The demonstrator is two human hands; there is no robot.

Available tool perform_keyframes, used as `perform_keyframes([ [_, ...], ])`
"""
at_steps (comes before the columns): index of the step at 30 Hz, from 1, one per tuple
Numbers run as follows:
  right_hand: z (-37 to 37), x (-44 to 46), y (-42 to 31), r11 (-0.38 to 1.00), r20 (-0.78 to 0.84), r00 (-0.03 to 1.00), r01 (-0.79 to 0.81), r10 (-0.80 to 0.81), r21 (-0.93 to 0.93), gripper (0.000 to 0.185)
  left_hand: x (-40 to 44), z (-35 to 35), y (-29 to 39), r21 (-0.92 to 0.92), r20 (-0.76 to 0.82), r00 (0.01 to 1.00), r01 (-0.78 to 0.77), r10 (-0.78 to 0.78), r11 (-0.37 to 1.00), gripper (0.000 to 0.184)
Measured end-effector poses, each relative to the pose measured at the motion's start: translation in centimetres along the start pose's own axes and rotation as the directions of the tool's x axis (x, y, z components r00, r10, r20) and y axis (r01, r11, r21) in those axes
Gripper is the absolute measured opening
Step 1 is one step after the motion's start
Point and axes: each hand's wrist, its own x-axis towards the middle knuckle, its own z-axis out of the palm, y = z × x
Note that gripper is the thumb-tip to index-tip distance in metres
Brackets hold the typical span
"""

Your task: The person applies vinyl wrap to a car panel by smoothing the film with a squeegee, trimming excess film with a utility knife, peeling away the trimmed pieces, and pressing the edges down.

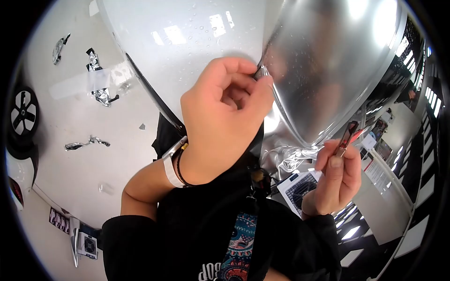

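Observation:
My left hand (229, 93) pinches the edge of a shiny silver film (318, 79) between thumb and index finger. That edge lies along the seam beside a pale, wet body panel (187, 42) with water drops on it. The film covers the curved panel at the right, and its lower end hangs loose and crumpled below. Lower right, my right hand (340, 175) is closed round a small cutter-like tool (346, 139) with a dark, reddish tip pointing up. The tool is apart from the film.
Crumpled silver scraps (97, 77) lie on the pale floor (126, 164) at the left. A wheel (23, 112) shows at the far left. Below the film is a laptop-like device with a dark grid (300, 191). A patterned strap (241, 239) hangs over my black clothing.

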Motion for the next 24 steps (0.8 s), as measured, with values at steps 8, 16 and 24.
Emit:
perform_keyframes([
  [8, 0.0, 2.2, -0.5, 0.988, -0.128, 0.989, 0.062, -0.080, -0.142, 0.030, 0.1, 1.4, -3.0, 0.291, -0.075, 0.788, -0.569, 0.611, 0.769, 0.021],
  [16, 0.7, 4.2, -1.3, 0.970, -0.070, 0.989, 0.112, -0.130, -0.218, 0.023, 0.1, 0.9, -2.1, 0.106, -0.137, 0.918, -0.360, 0.372, 0.927, 0.017],
  [24, 0.9, 5.9, -2.3, 0.746, 0.118, 0.958, 0.278, -0.262, -0.605, 0.010, 0.3, 0.5, -1.0, -0.055, -0.084, 0.991, -0.109, 0.104, 0.993, 0.013],
])
